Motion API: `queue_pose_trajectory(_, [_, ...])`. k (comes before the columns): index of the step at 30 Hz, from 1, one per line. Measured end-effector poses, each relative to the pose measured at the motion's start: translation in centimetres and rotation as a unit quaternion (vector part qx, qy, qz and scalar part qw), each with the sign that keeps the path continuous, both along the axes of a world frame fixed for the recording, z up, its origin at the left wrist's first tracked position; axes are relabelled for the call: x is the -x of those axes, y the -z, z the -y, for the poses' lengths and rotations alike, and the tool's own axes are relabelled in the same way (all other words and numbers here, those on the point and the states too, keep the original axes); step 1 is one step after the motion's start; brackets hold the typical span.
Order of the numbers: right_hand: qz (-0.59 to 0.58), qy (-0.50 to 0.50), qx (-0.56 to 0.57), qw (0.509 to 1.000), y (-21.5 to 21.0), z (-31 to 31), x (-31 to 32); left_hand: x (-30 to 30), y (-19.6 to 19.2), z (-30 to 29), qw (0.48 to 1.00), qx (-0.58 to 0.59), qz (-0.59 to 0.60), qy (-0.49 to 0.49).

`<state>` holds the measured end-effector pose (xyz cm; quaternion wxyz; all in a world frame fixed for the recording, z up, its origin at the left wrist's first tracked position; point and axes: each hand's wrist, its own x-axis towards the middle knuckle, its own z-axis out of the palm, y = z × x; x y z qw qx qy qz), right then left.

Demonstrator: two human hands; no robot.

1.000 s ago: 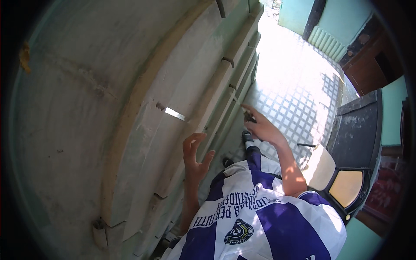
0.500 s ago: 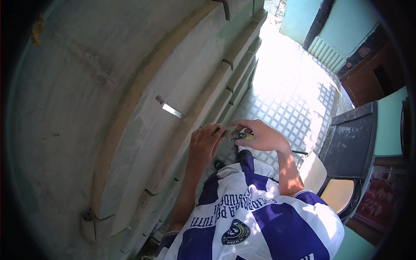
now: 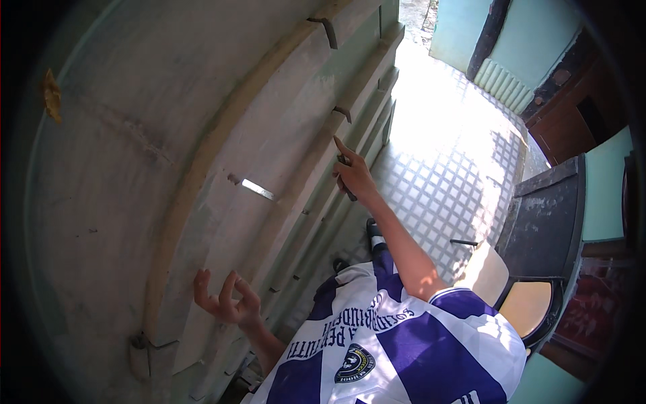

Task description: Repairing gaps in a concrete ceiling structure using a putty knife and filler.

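My right hand (image 3: pixel 355 180) is closed around a small dark slim object (image 3: pixel 351 195), its kind partly hidden by the fingers. The index finger points up along a brown-edged ledge (image 3: pixel 328 129) of a large pale, stepped panel (image 3: pixel 269 128). Lower and to the left, my left hand (image 3: pixel 232 304) is before the same panel. Its fingers are bent and spread apart, with nothing visible between them; whether they touch the surface I cannot tell. Between the hands, a bright white strip (image 3: pixel 258 189) shows on the panel beside a small chipped spot.
A patterned tile floor (image 3: pixel 444 168) lies in sunlight to the right. Chairs with a tan seat (image 3: pixel 525 306) and a dark backrest (image 3: pixel 546 219) stand at the right. A brown dried leaf (image 3: pixel 51 96) is at the far left. My shoes show below my hands.
My hands were together, holding a small yellow and dark object. They have parted: the left moved down and left to the panel, the right moved up toward the ledge.
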<state>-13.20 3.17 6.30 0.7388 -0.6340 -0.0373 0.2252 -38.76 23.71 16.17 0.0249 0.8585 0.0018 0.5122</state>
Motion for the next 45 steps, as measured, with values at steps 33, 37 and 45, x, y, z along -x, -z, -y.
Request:
queue_pose_trajectory(33, [-0.038, 0.08, -0.025, 0.996, -3.7, -4.7, 2.7, 0.4, -3.2, -2.0, 0.914, -0.217, -0.001, -0.344])
queue_pose_trajectory(37, [-0.023, 0.086, -0.015, 0.996, -3.5, -4.3, 0.4, 0.0, -2.8, -2.5, 0.915, -0.209, 0.042, -0.342])
queue_pose_trajectory(45, [0.198, 0.214, 0.05, 0.955, -0.6, -7.4, 1.7, 0.4, -3.0, -2.9, 0.905, -0.23, 0.04, -0.354])
